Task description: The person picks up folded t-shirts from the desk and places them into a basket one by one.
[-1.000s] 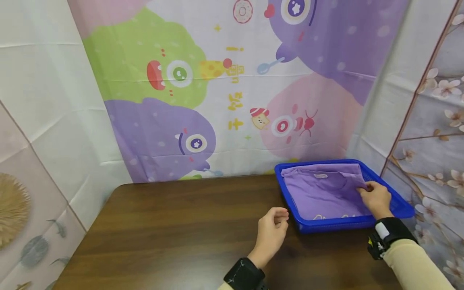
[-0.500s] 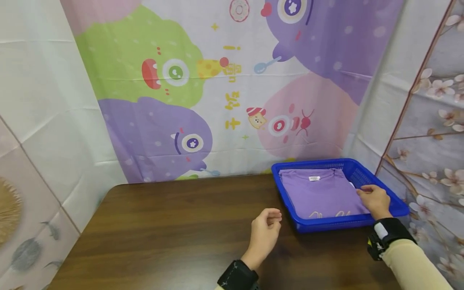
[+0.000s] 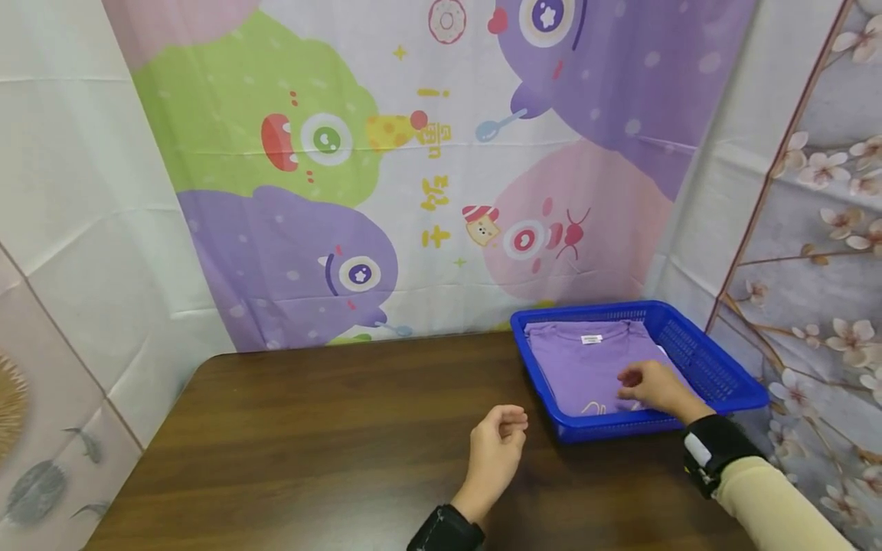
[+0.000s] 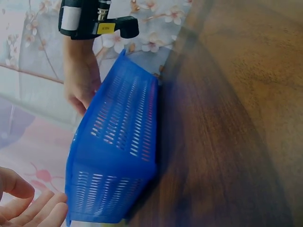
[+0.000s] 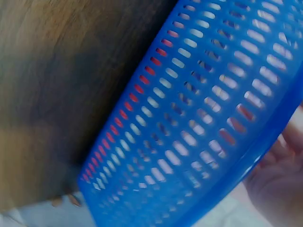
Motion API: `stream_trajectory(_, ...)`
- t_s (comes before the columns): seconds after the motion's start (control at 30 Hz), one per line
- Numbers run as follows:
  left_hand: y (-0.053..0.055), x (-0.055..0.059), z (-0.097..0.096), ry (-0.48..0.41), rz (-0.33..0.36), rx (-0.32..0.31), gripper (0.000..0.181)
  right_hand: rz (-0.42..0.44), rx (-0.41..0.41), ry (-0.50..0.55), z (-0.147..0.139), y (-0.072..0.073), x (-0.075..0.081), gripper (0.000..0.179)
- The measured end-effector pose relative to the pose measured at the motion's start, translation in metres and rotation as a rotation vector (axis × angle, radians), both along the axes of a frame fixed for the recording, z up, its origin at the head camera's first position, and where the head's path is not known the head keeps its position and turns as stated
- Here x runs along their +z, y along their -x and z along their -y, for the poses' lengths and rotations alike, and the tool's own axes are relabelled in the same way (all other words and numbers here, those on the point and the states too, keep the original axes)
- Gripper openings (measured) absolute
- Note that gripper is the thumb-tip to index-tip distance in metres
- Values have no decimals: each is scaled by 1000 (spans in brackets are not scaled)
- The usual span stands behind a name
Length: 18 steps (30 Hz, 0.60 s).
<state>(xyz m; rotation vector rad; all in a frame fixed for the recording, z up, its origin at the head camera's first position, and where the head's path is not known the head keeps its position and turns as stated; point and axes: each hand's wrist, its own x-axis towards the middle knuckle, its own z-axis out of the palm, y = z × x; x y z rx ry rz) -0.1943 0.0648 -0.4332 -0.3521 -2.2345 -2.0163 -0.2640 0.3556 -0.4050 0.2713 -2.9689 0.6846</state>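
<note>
A blue plastic basket (image 3: 620,430) stands at the table's back right. In it lies a folded purple T-shirt (image 3: 565,360), its white neck label at the far side and pale lettering near the front. My right hand (image 3: 658,389) hovers over the shirt's right part with loosely bent fingers and holds nothing. Left of the basket, my left hand (image 3: 492,455) is raised above the table with relaxed fingers, also holding nothing. The left wrist view shows the basket's slotted wall (image 4: 116,118) close by the left fingertips (image 4: 59,213). Red and pale cloth shows through the slots (image 5: 156,61) in the right wrist view.
The brown wooden table (image 3: 310,428) stretches left of the basket. Behind it hangs a cartoon-printed curtain (image 3: 441,291), and a flower-printed cloth (image 3: 820,306) hangs close to the basket's right side.
The shirt's raised far edge was laid down flat in the basket. My right hand has let go of its right side and moved left above it. The left hand stays nearly still.
</note>
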Motion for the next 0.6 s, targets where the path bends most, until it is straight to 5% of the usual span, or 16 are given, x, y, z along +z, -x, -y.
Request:
stream_trajectory(0.13,-3,-2,1,0,12,12,25,92,159,-76,12,7,-1,29)
stream_trajectory(0.27,-7,-4,3,-27,24,13,25,129,227,-189,16,13,-2,17)
stream_trajectory(0.6,-11,-3,4,-81,46,28,26,85,210,-358,10,19,-7,9)
